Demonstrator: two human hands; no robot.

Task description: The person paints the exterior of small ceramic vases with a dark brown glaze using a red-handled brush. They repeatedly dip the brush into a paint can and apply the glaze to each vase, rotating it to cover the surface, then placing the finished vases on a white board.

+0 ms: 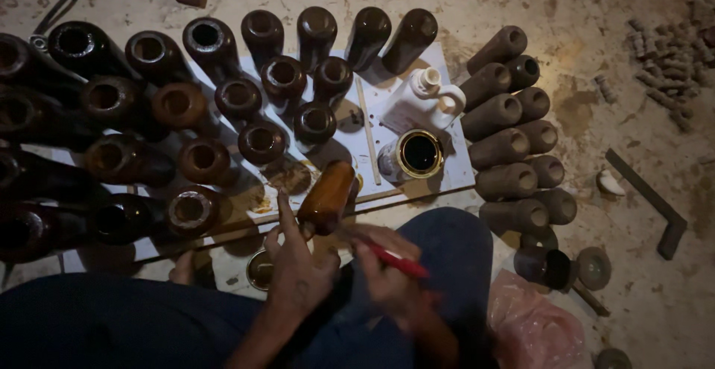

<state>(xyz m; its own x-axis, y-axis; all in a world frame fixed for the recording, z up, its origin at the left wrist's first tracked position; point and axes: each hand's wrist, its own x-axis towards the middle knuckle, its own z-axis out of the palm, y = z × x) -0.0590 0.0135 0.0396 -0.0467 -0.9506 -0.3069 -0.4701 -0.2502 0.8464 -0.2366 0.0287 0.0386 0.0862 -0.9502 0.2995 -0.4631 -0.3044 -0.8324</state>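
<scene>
My left hand (298, 268) clamped on a glossy brown vase (326, 198), my right hand (389, 276) closed around a red-handled brush (398, 262), open varnish tin (417, 154) just beyond the vase

Left hand (298, 265): raised from lap, index finger extended upward, remaining fingers curled in a grip. Right hand (391, 276): fingers closed in a pinch, blurred, just beside the left. 2 hands, both bare.

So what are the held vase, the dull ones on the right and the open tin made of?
Vase: likely clay, coated glossy amber-brown, with highlights on its side. Dull ones: probably bare clay, matte grey-brown, no shine. Tin: metal by its bright rim, holding dark liquid.
</scene>
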